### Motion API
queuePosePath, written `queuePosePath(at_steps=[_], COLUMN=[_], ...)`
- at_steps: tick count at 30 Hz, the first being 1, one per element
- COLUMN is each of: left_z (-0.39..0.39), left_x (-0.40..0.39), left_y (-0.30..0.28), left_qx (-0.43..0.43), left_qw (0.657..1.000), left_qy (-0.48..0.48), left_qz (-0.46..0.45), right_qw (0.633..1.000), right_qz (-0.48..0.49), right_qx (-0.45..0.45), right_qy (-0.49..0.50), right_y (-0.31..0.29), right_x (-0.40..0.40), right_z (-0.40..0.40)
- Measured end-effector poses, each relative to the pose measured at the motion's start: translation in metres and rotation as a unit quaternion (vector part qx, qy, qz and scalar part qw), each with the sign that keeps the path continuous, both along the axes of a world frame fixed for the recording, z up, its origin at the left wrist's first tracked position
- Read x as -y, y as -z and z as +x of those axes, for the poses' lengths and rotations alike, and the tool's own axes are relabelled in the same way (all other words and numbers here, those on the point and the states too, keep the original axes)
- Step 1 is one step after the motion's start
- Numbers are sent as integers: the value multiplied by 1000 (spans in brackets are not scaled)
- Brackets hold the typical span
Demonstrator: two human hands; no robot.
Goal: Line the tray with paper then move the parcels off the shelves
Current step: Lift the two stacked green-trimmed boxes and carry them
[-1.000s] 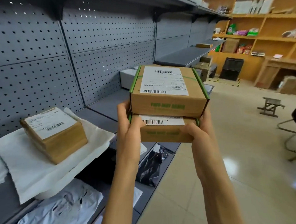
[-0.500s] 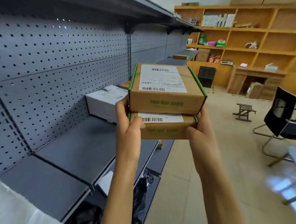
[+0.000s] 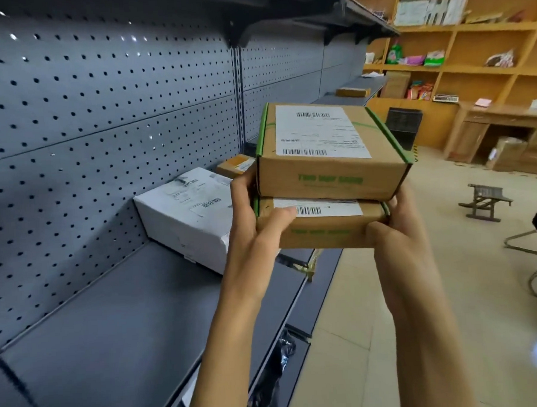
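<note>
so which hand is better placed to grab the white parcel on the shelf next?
Left. The left hand is right beside the white parcel; the right hand is on the aisle side. Both grip the lower box now.

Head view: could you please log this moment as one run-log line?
left hand + right hand: hold two stacked cardboard parcels | white parcel: on grey shelf
</note>
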State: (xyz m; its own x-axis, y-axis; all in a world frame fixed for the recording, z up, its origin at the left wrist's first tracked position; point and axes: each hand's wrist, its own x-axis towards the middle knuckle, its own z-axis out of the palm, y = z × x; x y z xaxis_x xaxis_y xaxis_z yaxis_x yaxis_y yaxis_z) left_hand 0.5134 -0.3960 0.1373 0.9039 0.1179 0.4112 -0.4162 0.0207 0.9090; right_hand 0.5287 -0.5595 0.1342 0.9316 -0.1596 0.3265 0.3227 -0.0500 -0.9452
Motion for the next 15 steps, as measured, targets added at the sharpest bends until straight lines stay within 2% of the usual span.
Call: queuePosePath(at_steps=[7,15], left_z=[85,184], left_x=[12,38], left_y=[6,2], left_qx=[4,-45], left_qw=[997,980], left_qy=[-81,-196], left_qz=[-3,1], right_qw=[997,986], right_qz=[-12,-17], right_qx=[-13,-62], right_qy=[-73,-157], right_y=[0,3], right_x=[9,28], right_z=[104,223])
